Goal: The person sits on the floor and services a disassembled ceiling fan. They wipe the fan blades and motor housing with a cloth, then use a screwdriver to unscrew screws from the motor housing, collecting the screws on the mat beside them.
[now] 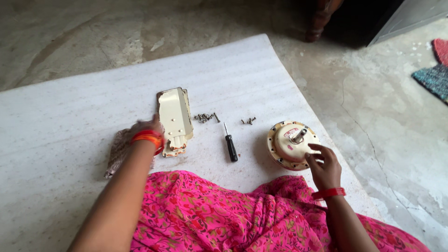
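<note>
Fingers (pixel 313 148) of the right hand (pixel 324 169) rest spread on the round cream motor housing (pixel 288 145) at four o'clock on the white mat (pixel 70 121); they clamp nothing. Left hand (pixel 145 128), at nine o'clock, touches the stacked cream blade brackets (pixel 175 119); whether its fingers are curled I cannot tell. Beneath that wrist lies a patterned cloth (pixel 117 151). Centre: a black-handled screwdriver (pixel 230 143), with two small clusters of screws (pixel 205 117) at twelve o'clock from it.

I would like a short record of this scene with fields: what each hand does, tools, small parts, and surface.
left hand: rests at the stacked cream blades, beside a cloth
right hand: fingers touch the round motor
tools: screwdriver, black handle, untouched
small parts: screws in two clusters
surface: white mat on concrete floor
</note>
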